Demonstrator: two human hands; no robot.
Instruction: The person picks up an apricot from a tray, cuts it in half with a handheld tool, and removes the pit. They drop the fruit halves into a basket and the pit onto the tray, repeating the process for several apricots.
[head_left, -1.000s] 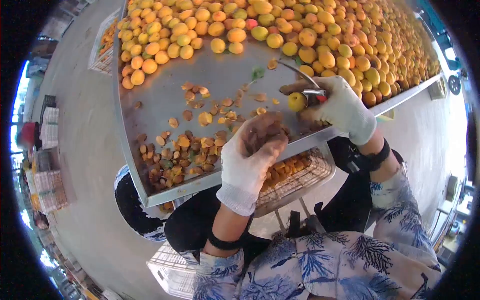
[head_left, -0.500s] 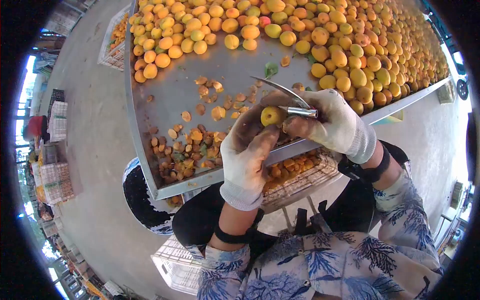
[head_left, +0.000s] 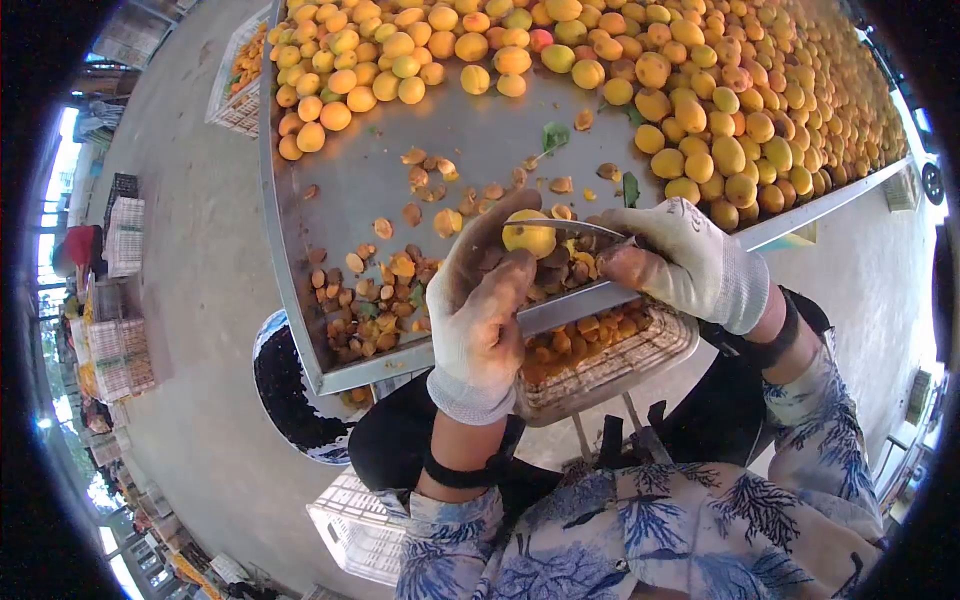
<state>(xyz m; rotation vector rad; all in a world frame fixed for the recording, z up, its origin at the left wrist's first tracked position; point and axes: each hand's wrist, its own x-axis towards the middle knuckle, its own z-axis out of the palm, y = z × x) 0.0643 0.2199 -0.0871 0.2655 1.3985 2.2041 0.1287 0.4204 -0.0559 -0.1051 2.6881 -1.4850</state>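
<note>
A yellow apricot sits between the thumb and fingers of my gloved left hand. My right hand, also in a stained white glove, is closed around a small curved knife. The knife's handle is hidden inside that fist. Its thin blade points left and lies across the upper side of the apricot. Both hands are above the near edge of a metal table. Below them, a plastic basket holds orange apricot pieces.
Whole apricots cover the back and right of the table. Apricot pits and scraps lie at its near left, with a green leaf farther back. A black-and-white round container and a white crate stand on the floor.
My right hand has moved slightly right and down and turned the knife, so the blade that pointed up and away now crosses the apricot. The left hand still holds the apricot.
</note>
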